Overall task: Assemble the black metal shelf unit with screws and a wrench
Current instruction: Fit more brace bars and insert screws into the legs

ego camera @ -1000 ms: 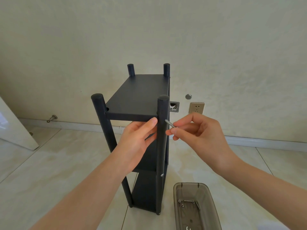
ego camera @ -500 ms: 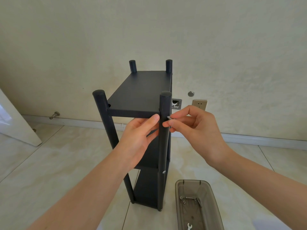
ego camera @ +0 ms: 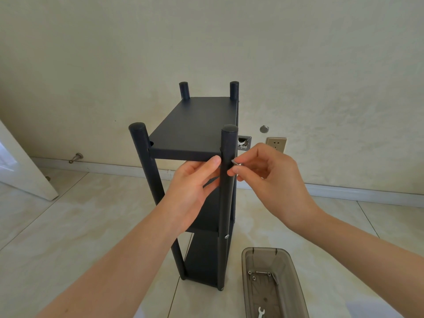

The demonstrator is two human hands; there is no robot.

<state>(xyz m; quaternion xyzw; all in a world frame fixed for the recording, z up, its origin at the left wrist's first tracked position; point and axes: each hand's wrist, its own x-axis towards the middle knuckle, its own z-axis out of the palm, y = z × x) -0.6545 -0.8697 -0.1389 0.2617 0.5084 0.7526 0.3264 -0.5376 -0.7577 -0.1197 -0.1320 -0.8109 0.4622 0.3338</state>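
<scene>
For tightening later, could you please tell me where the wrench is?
In the head view, the wrench lies at the near end of the grey tray on the floor, right of the shelf unit.

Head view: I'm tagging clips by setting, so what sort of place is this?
Probably a room in a home: pale tiled floor, a wall socket above the skirting, and a white door near a doorstop.

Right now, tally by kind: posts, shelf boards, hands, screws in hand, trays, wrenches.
posts: 4
shelf boards: 3
hands: 2, left hand and right hand
screw pinched in right hand: 1
tray: 1
wrench: 1
Total: 12
</scene>
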